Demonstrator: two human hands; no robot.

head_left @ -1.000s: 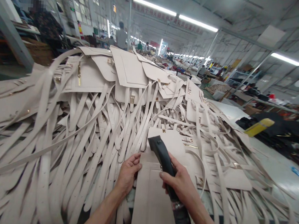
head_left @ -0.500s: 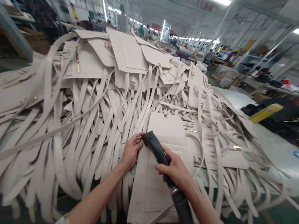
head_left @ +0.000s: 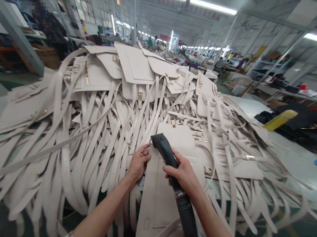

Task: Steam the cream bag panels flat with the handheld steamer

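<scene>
A flat cream leather panel lies at the near edge of a large heap of cream straps and bag pieces. My left hand grips the panel's left edge, fingers curled on it. My right hand is closed round a black nozzle tool on a dark ribbed hose. The nozzle's tip hovers over the panel's upper left part, close to my left fingers.
Folded cream bag flaps with gold clasps top the heap at the back. A pale table top with a yellow-and-black object lies to the right. A person stands at far left; other workers are far back.
The view shifted a little between frames. My right hand and nozzle drifted left toward my left hand, then back slightly; my left hand stays on the panel's edge.
</scene>
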